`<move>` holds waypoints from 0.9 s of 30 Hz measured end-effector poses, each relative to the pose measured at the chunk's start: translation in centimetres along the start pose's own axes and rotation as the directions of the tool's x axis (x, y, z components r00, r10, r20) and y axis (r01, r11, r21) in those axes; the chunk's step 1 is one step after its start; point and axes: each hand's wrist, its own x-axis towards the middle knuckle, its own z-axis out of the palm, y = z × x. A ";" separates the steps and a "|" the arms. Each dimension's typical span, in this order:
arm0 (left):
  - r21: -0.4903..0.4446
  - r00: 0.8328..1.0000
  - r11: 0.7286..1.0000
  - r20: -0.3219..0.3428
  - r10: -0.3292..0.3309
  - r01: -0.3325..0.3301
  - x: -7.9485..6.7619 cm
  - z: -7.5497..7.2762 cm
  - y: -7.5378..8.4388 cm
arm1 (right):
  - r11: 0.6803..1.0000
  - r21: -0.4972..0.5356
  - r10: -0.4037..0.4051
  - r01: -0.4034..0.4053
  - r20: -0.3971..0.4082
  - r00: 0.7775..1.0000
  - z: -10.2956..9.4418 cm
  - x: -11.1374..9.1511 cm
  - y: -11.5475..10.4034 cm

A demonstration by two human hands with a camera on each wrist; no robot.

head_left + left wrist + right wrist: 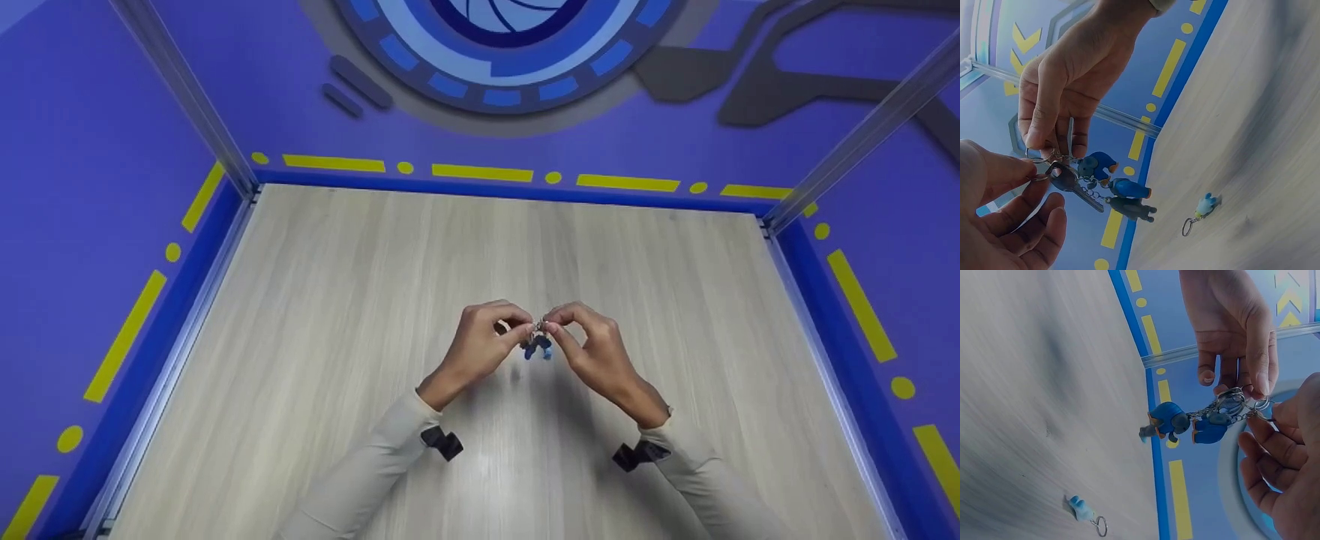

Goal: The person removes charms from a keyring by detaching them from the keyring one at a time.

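A pale-blue figurine keychain (1206, 206) is seen on the tabletop (337, 300). Metal rings (1230, 395) with blue figurines (1171, 416) and a key (1067, 180) are pinched by the left hand (481, 339) and right hand (598, 354).

I see passage over tabletop (322, 300) left and right; keychain bunch (1129, 188) blocks centre, light-blue figure (1206, 205) below, walls (75, 187) beyond

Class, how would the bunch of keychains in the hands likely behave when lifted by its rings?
The bunch would probably flop and swing, since linked chains join its parts. The blue figures look moulded, so each is likely stiff. The rings look shiny and smooth, so may be slippery.
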 end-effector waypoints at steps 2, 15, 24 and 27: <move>-0.016 1.000 1.000 -0.005 -0.004 0.003 0.0 0.0 0.0 | 1.000 0.003 0.012 -0.012 -0.003 1.000 0.0 0.0 0.0; -0.088 0.999 0.995 -0.014 -0.043 0.041 -0.2 -0.2 -0.4 | 0.995 0.041 0.095 -0.093 -0.048 0.994 0.2 -0.1 -0.4; 0.001 0.999 0.999 0.019 -0.035 0.035 0.0 -0.3 -0.3 | 0.998 -0.069 -0.002 -0.001 -0.036 0.999 0.3 0.0 -0.4; 0.050 0.999 0.999 0.049 -0.019 0.017 0.1 -0.3 -0.3 | 0.990 -0.137 -0.034 0.034 -0.001 0.999 0.4 0.0 -0.4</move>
